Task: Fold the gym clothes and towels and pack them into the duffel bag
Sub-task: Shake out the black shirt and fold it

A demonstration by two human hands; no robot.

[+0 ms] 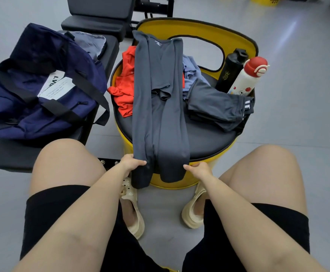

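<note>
Two hands hold the near hem of one garment. At far left the navy duffel bag (40, 91) sits on the table. The left hand (131, 163) pinches the grey shirt (158, 107), draped lengthwise over the yellow stool (179, 134); the right hand (198, 169) pinches its other corner. Soft, light, floppy cloth; corners seem the best hold.

A dark grey shirt (158, 107) lies over a yellow barrel seat (236, 44) with a black cushion. At its left is an orange-red garment (124, 85), at its right a pale blue one (190, 72) and dark grey shorts (217, 106) with white stripes. The duffel bag (38, 91) is navy with black straps and a white label. One bottle (230, 70) is black, the other bottle (247, 77) white with a red cap.
</note>
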